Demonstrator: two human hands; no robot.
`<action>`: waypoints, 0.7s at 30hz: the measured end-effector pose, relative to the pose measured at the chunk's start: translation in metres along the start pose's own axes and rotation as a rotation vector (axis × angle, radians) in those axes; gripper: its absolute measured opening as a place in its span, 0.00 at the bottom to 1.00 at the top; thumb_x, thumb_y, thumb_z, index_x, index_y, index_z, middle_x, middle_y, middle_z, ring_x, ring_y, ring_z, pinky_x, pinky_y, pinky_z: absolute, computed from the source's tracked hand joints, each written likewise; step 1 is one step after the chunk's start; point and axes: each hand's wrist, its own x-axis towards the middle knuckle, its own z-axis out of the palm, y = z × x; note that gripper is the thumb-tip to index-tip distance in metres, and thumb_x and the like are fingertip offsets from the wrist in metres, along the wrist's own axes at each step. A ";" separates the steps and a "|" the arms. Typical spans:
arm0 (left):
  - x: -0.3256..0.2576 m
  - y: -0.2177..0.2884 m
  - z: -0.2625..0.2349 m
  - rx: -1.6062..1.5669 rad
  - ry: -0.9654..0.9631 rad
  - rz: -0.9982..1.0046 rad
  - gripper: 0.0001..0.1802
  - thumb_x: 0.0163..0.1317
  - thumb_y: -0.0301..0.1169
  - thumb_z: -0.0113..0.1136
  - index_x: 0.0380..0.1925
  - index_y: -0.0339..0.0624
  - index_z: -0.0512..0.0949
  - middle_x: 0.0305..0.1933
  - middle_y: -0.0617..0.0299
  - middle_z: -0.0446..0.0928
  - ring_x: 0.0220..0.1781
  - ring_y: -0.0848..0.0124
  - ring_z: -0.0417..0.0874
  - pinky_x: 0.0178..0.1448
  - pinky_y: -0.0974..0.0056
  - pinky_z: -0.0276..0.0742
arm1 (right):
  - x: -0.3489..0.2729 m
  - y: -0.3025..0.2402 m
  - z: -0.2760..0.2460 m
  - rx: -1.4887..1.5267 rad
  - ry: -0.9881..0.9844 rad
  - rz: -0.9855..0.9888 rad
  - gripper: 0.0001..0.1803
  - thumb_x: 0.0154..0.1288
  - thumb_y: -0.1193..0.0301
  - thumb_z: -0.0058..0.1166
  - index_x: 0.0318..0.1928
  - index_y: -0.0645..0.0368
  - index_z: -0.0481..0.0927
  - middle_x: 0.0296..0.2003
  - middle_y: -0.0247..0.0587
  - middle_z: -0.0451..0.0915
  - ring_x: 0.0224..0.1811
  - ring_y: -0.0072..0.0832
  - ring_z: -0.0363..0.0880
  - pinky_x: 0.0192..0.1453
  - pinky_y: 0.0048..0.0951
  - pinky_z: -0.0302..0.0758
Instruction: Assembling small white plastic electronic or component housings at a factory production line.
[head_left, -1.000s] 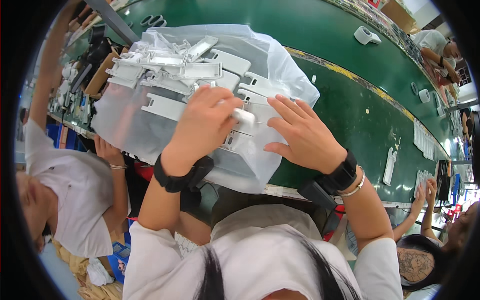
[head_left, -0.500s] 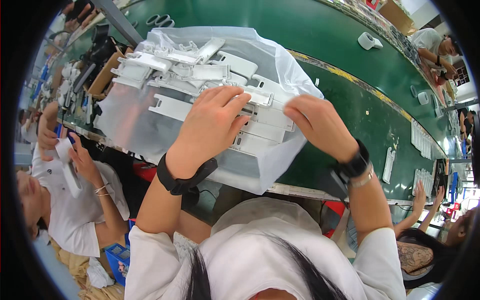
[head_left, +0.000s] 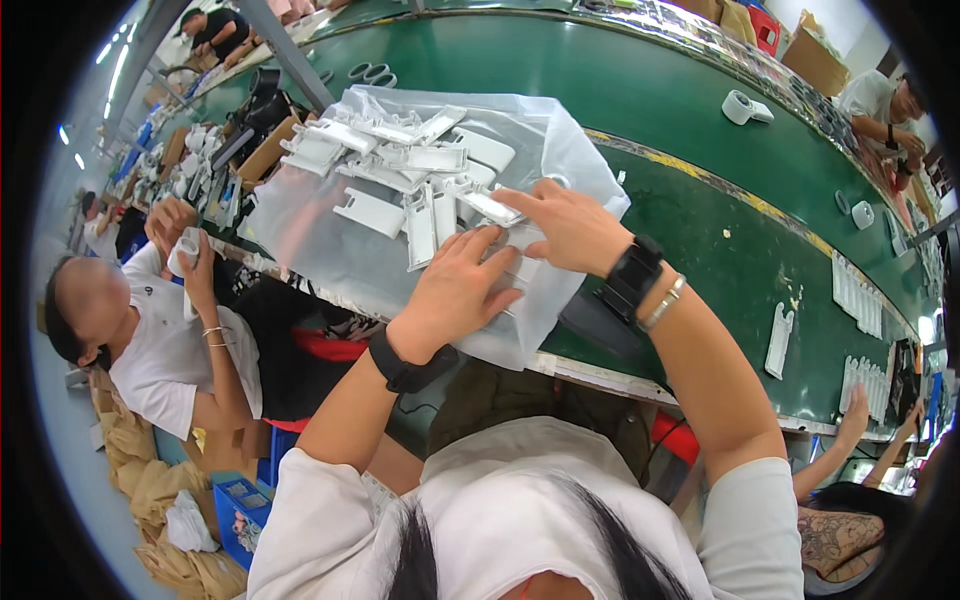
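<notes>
Many white plastic parts, shaped like long narrow covers (head_left: 375, 211), lie loosely heaped on a clear plastic bag (head_left: 330, 255) spread over the green bench. My left hand (head_left: 450, 292) rests palm down over the near parts, fingers stretched and thumb apart. Beside it, my right hand (head_left: 572, 228) reaches in from the right. Its index fingertip touches the end of a white cover (head_left: 487, 206), and its thumb stands away from that finger. Two more covers (head_left: 420, 230) stick out beyond my left fingertips. Whatever lies under both palms is mostly hidden.
A single white strip (head_left: 778, 342) and rows of similar strips (head_left: 857, 297) lie on the bench (head_left: 690, 235) to the right. Tape rolls (head_left: 738, 107) sit across it. A cardboard box (head_left: 268, 160) and a co-worker (head_left: 180, 340) are on the left; others work at right.
My right hand has moved left onto the covers, and my left hand has shifted slightly right and nearer. Several covers now point toward me beside my left fingers. The view has tilted.
</notes>
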 end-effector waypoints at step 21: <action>0.022 -0.010 0.005 0.044 -0.060 0.055 0.13 0.50 0.32 0.61 0.36 0.43 0.76 0.43 0.57 0.75 0.48 0.57 0.76 0.48 0.58 0.76 | -0.022 0.018 0.014 0.219 0.515 0.043 0.14 0.64 0.67 0.52 0.49 0.54 0.79 0.38 0.45 0.80 0.41 0.42 0.80 0.43 0.39 0.76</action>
